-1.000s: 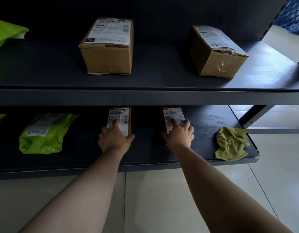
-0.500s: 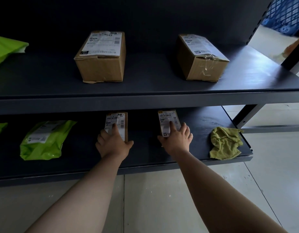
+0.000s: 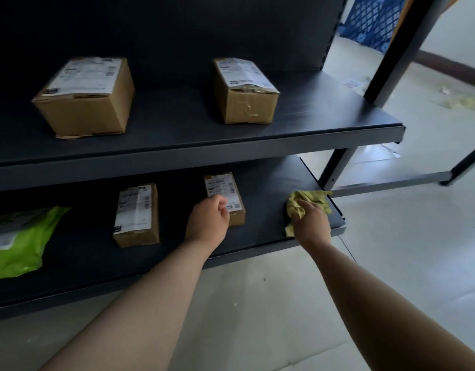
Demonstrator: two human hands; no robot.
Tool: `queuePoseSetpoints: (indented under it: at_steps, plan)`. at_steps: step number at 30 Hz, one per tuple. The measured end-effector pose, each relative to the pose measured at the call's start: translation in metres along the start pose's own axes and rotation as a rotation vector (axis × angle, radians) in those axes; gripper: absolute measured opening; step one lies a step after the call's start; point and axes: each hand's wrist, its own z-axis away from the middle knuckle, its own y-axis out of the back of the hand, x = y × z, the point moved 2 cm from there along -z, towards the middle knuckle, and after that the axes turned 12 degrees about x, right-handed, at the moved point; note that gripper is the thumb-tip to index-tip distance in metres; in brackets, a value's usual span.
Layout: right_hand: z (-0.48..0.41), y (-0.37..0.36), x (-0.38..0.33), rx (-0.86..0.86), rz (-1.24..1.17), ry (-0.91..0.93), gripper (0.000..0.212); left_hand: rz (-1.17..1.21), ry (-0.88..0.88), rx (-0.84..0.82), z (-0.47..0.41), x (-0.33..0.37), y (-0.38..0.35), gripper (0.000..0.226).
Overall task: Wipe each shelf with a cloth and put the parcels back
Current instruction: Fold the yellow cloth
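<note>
Shelving, dark metal, two tiers in view. Upper shelf [image 3: 324, 111]: two cardboard parcels standing well apart, each with a white label on top, namely the left carton [image 3: 86, 97] and the right carton [image 3: 244, 92], whose front is taped. Lower shelf [image 3: 268, 180]: green mailer [image 3: 19, 242] lying flat at the left edge of view; left small box [image 3: 137, 212] and right small box [image 3: 225, 191], both flat with labels up, near each other but apart; yellow-green cloth [image 3: 311, 196], crumpled at the far right end by the front edge. Left hand [image 3: 208, 222]: fingers curled in, holding nothing, overlapping the near left corner of the right small box; contact cannot be told. Right hand [image 3: 312, 223]: on the cloth, fingers closed round its folds. Pale floor [image 3: 257, 303] below; blue crate [image 3: 375, 20] beyond the shelving's right end.
</note>
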Motion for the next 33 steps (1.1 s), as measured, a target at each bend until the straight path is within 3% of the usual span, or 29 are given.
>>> queuePoseSetpoints:
  at_steps: [5, 12, 16, 19, 23, 29, 33]
  plan:
    - [-0.009, 0.022, 0.05, -0.001, 0.022, -0.053, 0.038, 0.048, 0.039, -0.172, 0.017, 0.035, -0.061, 0.02]
    - [-0.031, 0.002, 0.083, -0.165, 0.023, -0.125, 0.055, 0.071, 0.119, -0.334, 0.019, 0.06, -0.129, 0.033]
    - [-0.038, -0.01, 0.089, -0.269, 0.07, -0.108, 0.064, -0.052, 0.094, -0.394, 0.013, 0.065, -0.161, 0.049]
    - [-0.045, -0.018, 0.098, -0.248, 0.033, -0.122, 0.058, -0.183, 0.045, -0.408, 0.007, 0.065, -0.183, 0.039]
    - [-0.045, -0.015, 0.106, -0.082, -0.329, -0.381, 0.034, -0.137, 0.081, -0.371, 0.006, 0.067, -0.19, 0.016]
    - [-0.027, 0.012, 0.095, 0.092, -0.577, -0.698, 0.004, 0.101, 0.185, -0.322, 0.016, 0.087, -0.154, 0.009]
    - [-0.01, 0.051, 0.075, 0.147, -0.732, -0.869, 0.028, 0.166, 0.288, -0.342, 0.023, 0.115, -0.115, 0.013]
